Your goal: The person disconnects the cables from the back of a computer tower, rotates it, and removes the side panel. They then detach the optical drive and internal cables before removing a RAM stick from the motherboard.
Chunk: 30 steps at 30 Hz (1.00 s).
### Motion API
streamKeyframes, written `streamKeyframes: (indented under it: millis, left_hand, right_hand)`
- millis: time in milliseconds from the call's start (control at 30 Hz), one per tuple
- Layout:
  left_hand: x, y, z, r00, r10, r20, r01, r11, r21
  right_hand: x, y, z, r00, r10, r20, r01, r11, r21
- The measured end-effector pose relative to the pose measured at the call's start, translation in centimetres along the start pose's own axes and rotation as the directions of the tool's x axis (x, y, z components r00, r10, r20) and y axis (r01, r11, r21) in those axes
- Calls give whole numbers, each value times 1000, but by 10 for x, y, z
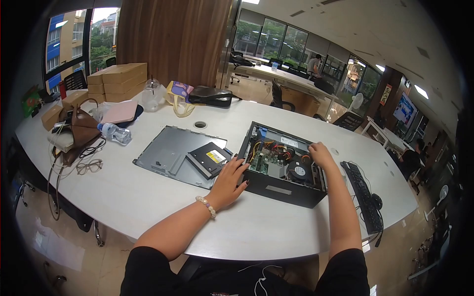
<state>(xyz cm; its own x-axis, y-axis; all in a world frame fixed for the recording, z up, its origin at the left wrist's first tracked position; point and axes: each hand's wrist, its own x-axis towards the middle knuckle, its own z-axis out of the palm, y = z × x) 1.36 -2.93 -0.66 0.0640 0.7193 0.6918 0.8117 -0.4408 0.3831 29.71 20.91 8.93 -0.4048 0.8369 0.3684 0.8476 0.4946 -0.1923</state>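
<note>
An opened black desktop computer case lies on the white table, with its green circuit board, coloured cables and a round fan exposed. My left hand rests with fingers spread against the case's left front corner. At the right rim of the case, my right hand has its fingers curled together over the edge; what they pinch is hidden. Left of the case lies its grey metal side panel. On that panel sits an optical drive with a yellow and white label, close to my left fingertips.
Right of the case are a black keyboard and a mouse. To the left lie glasses, a water bottle and a brown bag. Cardboard boxes and a black pouch stand farther back. A person is in the background.
</note>
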Motion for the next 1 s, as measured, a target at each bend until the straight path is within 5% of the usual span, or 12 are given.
streamKeyframes:
  millis: [100, 233, 400, 433, 500, 633, 767, 833, 933, 1000]
  left_hand:
    - [-1, 1, -1, 1000, 6, 17, -6, 1000, 3]
    - [-1, 0, -4, 1000, 14, 20, -13, 999, -40]
    - [-1, 1, -2, 1000, -4, 27, 4, 1000, -2]
    - [-1, 1, -1, 999, -9, 30, 10, 1000, -11]
    - [-1, 1, -2, 999, -20, 27, 20, 1000, -22]
    - [-1, 1, -3, 1000, -7, 28, 6, 1000, 1]
    - [-2, 3, -1, 994, -108, 8, 108, 981, -159]
    - [-2, 6, 0, 979, -203, 11, 198, 939, -282]
    - [-3, 4, 12, 961, -278, 0, 250, 864, -438]
    - [-1, 8, 11, 945, -327, 16, 281, 784, -554]
  right_hand:
    - [2, -27, 21, 986, 168, -16, -161, 907, -388]
    - [9, -10, 49, 971, 239, 18, -214, 898, -384]
    - [17, 18, 59, 929, 342, -143, -338, 940, 51]
    - [23, 33, 59, 919, 361, -158, -315, 914, 255]
    - [31, 48, 50, 898, 400, -184, -208, 755, 622]
    - [14, 43, 31, 684, 486, -544, 143, 642, 754]
    - [-58, 71, -4, 734, 403, -546, 34, 782, 623]
    - [-98, 82, -4, 744, 456, -488, 61, 681, 730]
    - [-142, 120, 21, 796, 407, -448, -52, 784, 619]
    - [-159, 120, 21, 845, 365, -390, -208, 897, 390]
